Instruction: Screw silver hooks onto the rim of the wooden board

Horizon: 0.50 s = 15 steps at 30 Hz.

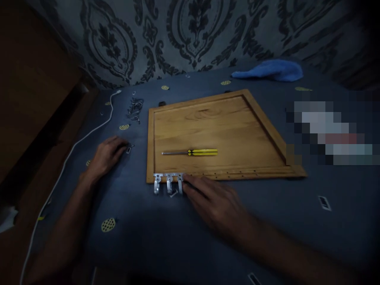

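My right hand [216, 202] reaches in from the lower right, its fingers pressed together on the rightmost of three silver metal hooks [169, 182]. The hooks sit side by side along the near rail of a wooden cabinet door [204, 130], their curved ends jutting past its edge. Small dark holes dot that rail to the right of the hooks. On the cloth left of the door, my left hand [108, 155] rests with fingers curled. A tiny shiny piece [132, 145] shows at its fingertips, too small to name. Across the door panel lies a screwdriver [203, 152] with a yellow-and-black handle.
A small pile of metal hardware [135, 109] lies beyond my left hand. The white cable [73, 148] runs down the left side. A blue cloth [273, 70] is bunched at the back against the patterned wall. A blurred-out patch covers something at right.
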Motion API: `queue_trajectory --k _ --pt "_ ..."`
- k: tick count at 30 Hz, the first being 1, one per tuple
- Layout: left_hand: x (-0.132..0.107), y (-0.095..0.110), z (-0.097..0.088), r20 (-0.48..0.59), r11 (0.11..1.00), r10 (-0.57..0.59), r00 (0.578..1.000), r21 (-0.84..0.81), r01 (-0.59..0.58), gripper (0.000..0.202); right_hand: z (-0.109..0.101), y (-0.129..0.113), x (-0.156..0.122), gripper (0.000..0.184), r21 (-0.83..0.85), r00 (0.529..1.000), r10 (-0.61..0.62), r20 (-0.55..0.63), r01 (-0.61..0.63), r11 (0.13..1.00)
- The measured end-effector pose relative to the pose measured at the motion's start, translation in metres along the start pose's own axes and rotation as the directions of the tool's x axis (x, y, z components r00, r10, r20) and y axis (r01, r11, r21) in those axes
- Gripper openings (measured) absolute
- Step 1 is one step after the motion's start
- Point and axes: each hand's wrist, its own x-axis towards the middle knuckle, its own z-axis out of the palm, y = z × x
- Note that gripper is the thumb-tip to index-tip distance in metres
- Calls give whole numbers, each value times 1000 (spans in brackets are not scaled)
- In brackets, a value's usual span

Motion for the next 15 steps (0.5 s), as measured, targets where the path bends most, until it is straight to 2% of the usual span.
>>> queue_trajectory --k 7,15 --pt "0 0 2 -22 996 21 1000 86 -19 34 0 0 1 31 16 1000 2 -2 -2 1000" --pt "2 -2 3 -39 995 15 999 100 -11 34 1 0 3 29 24 1000 -6 -27 7 1000"
